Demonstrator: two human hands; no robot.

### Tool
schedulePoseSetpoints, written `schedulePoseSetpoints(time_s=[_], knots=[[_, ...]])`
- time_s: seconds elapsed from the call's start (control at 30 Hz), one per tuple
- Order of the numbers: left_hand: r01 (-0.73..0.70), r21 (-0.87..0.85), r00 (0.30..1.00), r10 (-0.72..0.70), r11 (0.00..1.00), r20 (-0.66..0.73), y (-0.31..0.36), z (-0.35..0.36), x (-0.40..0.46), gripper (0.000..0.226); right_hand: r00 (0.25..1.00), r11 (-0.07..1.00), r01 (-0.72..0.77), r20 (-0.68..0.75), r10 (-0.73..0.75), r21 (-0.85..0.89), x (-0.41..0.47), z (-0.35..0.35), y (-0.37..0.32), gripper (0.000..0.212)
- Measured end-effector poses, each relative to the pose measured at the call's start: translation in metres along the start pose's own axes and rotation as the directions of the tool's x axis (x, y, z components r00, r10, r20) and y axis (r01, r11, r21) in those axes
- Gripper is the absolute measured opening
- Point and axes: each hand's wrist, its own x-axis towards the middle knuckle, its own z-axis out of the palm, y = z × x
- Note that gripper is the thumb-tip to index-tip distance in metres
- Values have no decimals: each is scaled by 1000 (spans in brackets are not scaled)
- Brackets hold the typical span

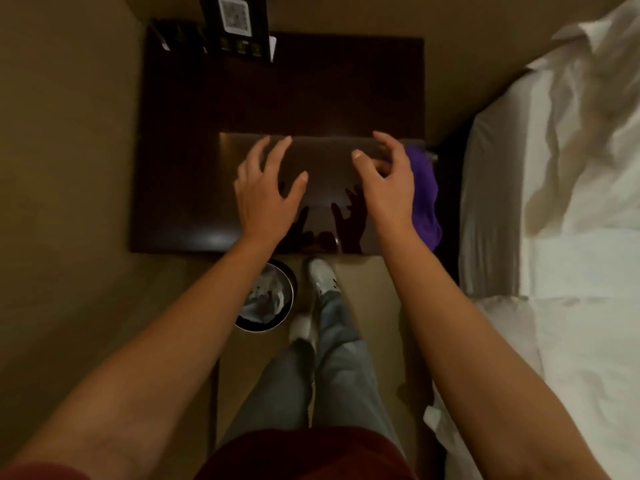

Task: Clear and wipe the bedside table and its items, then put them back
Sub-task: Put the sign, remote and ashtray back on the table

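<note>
- Head view: our left hand (266, 188) and right hand (384, 181) hover over the dark tabletop (180, 188), each grip released, grasping nothing
- Purple cloth (424, 195) lies at its right edge; card stand (235, 26) stays at back, so we judge clearing unfinished

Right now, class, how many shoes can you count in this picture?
2. One pale shoe stands on the floor just before the dark wooden bedside table's front edge; the other pale shoe is nearer the person, beside the round metal bin. None seem hidden.
</note>
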Motion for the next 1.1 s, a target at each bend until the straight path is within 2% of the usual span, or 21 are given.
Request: schedulePoseSetpoints(time_s=[0.23,0.37,0.43,0.63,0.83,1.1], knots=[[-188,-25,973,190,982,129,56,43,-79,57,988,998,-58,-142,59,6,-73,-86,51,50],[-416,-10,876,403,909,266,100,73,-118,57,965,989,-135,-219,144,56,-105,-151,83,48],[-484,-12,834,466,875,296,123,85,-133,57,944,984,-159,-279,174,74,-119,-178,95,48],[-530,-55,776,509,846,372,182,119,-191,59,892,959,-176,-375,252,224,-160,-237,142,44],[-647,-23,670,583,762,459,230,153,-275,58,881,936,-213,-358,309,282,-220,-308,191,41],[-683,-74,564,588,727,580,299,199,-418,56,815,906,-236,-437,381,350,-320,-431,259,40]])
